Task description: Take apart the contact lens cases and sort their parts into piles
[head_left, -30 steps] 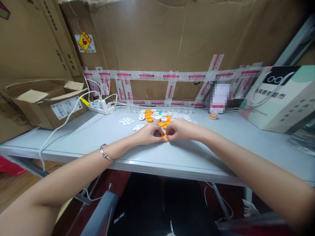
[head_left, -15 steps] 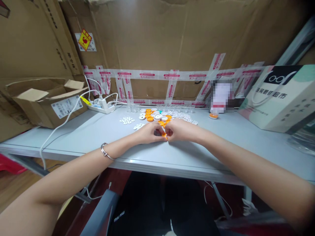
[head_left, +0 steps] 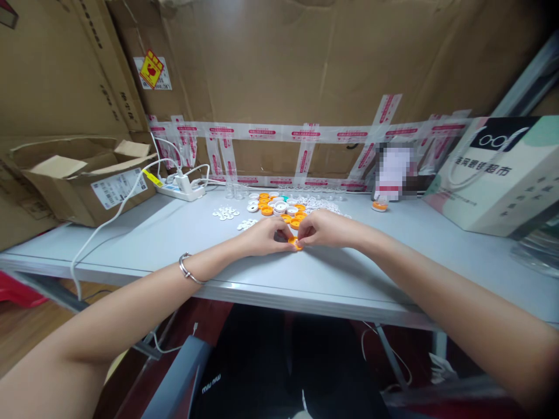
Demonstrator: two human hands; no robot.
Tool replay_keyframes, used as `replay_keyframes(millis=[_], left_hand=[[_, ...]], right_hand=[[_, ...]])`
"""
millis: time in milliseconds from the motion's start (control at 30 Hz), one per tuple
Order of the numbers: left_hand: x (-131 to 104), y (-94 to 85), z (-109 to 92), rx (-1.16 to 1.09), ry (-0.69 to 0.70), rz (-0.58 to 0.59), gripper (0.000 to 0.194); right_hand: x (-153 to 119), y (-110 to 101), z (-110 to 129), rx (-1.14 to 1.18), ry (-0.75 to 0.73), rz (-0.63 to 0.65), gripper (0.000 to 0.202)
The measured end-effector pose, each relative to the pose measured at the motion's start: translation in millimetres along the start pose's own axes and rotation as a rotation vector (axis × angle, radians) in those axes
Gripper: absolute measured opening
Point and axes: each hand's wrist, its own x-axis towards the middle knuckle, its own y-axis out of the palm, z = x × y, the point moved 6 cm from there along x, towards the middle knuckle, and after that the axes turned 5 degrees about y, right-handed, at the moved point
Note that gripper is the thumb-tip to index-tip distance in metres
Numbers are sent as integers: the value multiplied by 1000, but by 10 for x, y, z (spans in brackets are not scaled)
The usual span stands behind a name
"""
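Note:
An orange round cap (head_left: 295,247) rests on the table near its front edge, with its hollow side up. Thumb and fingers of my left hand (head_left: 271,236) pinch it from the left. My right hand (head_left: 326,228) has its fingertips pressed together inside the cap's right side. A whitish bit shows at those fingertips, too small to make out. Just behind my hands lies a cluster of orange caps (head_left: 267,210) and white caps (head_left: 280,208). Small white discs (head_left: 226,213) lie in a loose pile to the left.
A heap of small white rings (head_left: 321,205) sits behind my right hand. Clear cups (head_left: 230,192) line the back. A power strip (head_left: 186,189) and an open cardboard box (head_left: 87,180) stand left. On the right are an orange-based item (head_left: 379,206) and a paper bag (head_left: 493,174).
My right hand has shifted slightly right and its fingers have lifted off part of the orange cap, so more of the cap shows. My left hand stays in place.

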Motion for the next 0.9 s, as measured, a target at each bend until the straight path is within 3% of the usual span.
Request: replay_keyframes(millis=[233, 467, 733, 900], left_hand=[[14, 10, -26, 7, -1, 14, 28], [23, 13, -18, 8, 43, 9, 22], [12, 1, -13, 17, 7, -2, 26], [4, 0, -14, 17, 20, -8, 29]], right_hand=[[77, 25, 51, -88, 35, 60, 12], [29, 65, 128, -192, 32, -84, 13], [-4, 54, 22, -13, -5, -60, 14], [-14, 107, -109, 254, -33, 115, 22]])
